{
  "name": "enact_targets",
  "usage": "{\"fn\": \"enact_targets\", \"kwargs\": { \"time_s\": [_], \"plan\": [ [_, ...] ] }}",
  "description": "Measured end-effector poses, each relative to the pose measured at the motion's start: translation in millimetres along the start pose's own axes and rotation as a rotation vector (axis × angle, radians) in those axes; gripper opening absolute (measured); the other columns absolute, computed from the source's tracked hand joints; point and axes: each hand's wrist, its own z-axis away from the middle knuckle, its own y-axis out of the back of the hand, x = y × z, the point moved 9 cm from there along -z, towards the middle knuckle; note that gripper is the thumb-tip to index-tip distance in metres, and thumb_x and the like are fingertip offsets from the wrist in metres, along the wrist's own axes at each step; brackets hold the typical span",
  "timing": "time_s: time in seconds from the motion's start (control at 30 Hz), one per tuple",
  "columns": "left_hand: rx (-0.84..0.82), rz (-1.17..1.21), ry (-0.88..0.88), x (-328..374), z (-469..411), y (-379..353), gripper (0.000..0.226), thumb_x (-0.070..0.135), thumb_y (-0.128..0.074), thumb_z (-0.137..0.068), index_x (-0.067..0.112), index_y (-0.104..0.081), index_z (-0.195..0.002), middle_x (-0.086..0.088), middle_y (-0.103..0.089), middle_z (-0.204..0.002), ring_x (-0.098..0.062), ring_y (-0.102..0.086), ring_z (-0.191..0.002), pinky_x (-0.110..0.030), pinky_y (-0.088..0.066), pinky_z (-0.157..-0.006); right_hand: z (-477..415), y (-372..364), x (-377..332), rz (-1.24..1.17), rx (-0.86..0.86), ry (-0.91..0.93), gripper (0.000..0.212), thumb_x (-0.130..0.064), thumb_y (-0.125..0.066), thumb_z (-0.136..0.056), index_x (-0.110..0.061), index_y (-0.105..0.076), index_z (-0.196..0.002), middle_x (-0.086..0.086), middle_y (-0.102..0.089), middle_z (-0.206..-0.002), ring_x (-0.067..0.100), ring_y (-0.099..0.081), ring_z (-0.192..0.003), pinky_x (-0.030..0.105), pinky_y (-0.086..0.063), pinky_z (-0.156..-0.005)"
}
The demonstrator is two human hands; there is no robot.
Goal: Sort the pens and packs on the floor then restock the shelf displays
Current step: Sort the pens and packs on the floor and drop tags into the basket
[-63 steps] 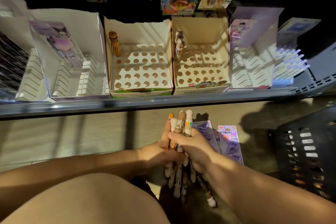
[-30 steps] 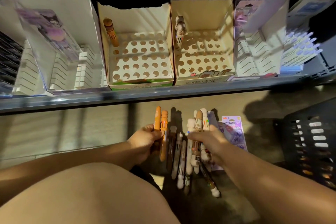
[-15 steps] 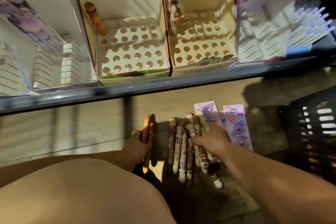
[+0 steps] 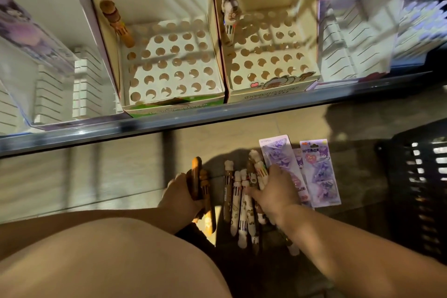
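Split since 2.1 s ago: the single raised bundle held by both hands is now two groups, lowered to the floor (image 4: 121, 176) just in front of the shelf (image 4: 217, 113). The head view has also tipped down, so the price labels are out of frame.

Left hand (image 4: 181, 197): fingers wrapped round the orange-brown pens (image 4: 197, 180), caps pointing toward the shelf. Firm grip. The lower ends reach the floor.

Right hand (image 4: 275, 191): fingers curled over the upper part of the cream pens (image 4: 238, 203), thumb across the barrels. It grips a few. The rest lie side by side on the floor beneath it and to its left.

Purple packs (image 4: 319, 172) lie flat on the floor, touching the right hand's far side and overlapping each other. They look already set apart.

Shelf, front edge: green-fronted display box (image 4: 169, 60) with one brown-capped pen (image 4: 116, 22) standing in its back left corner. Beside it is the cream-fronted display box (image 4: 271, 55), with one white-capped pen (image 4: 228, 12) in its back left corner. All other holes are open.

Judgement: one colour per hand keeps the groups from remixing, and each matches the lone pen in a box. Sorting looks nearly done. Restocking has not begun.

A black basket (image 4: 423, 176) sits at the right.
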Motion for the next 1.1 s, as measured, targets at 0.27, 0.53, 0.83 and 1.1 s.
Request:
{"fn": "enact_targets", "kwargs": {
  "time_s": [0.27,0.53,0.83,1.1],
  "plan": [
    [0.030,-0.347,-0.276,24,2,-3,0.088,0.039,-0.081,-0.072,0.021,-0.033,-0.143,-0.007,-0.037,-0.130,-0.027,-0.042,-0.118,-0.036,-0.044,-0.093,3,-5,6,-0.035,-0.043,-0.014,0.050,-0.050,-0.053,-0.092,-0.018,-0.038,-0.127,0.008,-0.049,-0.124,0.026,-0.052,-0.112,0.039,-0.047,-0.095],
    [-0.123,-0.567,-0.385,32,7,-21,0.053,0.042,-0.059,-0.091,0.039,-0.042,-0.141,-0.001,-0.011,-0.155,-0.032,-0.018,-0.136,-0.040,-0.034,-0.110,4,-16,2,0.045,-0.130,0.025,0.063,-0.052,-0.041,-0.097,-0.015,-0.024,-0.146,0.012,-0.030,-0.146,0.029,-0.036,-0.133,0.037,-0.034,-0.108],
    [-0.030,-0.401,-0.298,15,4,-5,0.046,0.032,-0.065,-0.086,0.036,-0.055,-0.131,-0.008,-0.018,-0.150,-0.035,-0.033,-0.131,-0.038,-0.040,-0.107,-1,-24,7,-0.054,-0.223,0.031,0.053,-0.048,-0.051,-0.094,-0.024,-0.034,-0.139,0.005,-0.050,-0.132,0.025,-0.050,-0.122,0.042,-0.043,-0.103],
    [-0.035,-0.396,-0.221,20,15,5,0.043,0.029,-0.052,-0.097,0.034,-0.046,-0.139,-0.006,-0.015,-0.149,-0.027,-0.030,-0.130,-0.027,-0.036,-0.103,-3,-20,1,-0.103,-0.146,0.098,0.045,-0.037,-0.073,-0.081,-0.028,-0.052,-0.120,-0.004,-0.061,-0.114,0.018,-0.059,-0.107,0.039,-0.049,-0.095]
  ]
}}
